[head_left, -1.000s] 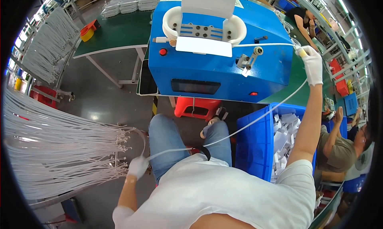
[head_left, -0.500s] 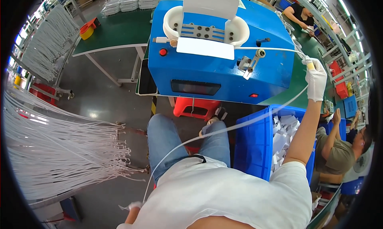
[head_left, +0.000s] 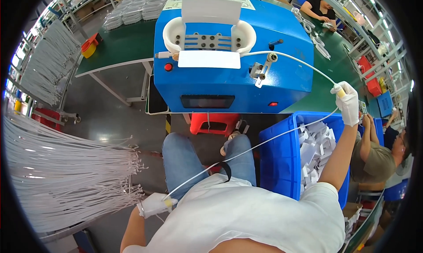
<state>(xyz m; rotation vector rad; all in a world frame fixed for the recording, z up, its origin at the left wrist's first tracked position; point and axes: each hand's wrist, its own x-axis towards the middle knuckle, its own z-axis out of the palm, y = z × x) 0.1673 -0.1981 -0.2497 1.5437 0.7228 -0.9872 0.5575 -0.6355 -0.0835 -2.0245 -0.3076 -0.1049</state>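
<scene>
A white cable [head_left: 253, 148] runs in a nearly straight line across my lap between my two gloved hands. My right hand [head_left: 348, 104], at the right of the machine, is closed on it. From there the cable goes back to the top of a blue winding machine [head_left: 277, 68]. Its plug end [head_left: 163, 55] sticks out at the machine's left, beside a white plate [head_left: 209, 59]. Down at my left hip, my left hand [head_left: 155, 204] is closed around the lower part of the cable. Two white curved holders [head_left: 244, 36] stand on the machine, joined by a slotted metal bar.
Many white cables [head_left: 66, 169] hang on a rack at my left. A blue bin [head_left: 276, 160] of white pieces stands by my right knee. Under the machine is a red stool [head_left: 211, 123]. Coiled cables in clear trays [head_left: 139, 8] lie on the green table [head_left: 114, 46]. Other people work at right.
My left hand has risen from the lower edge, and the sagging cable has drawn straighter. My right hand is slightly lower. The machine appears shifted left in the view.
</scene>
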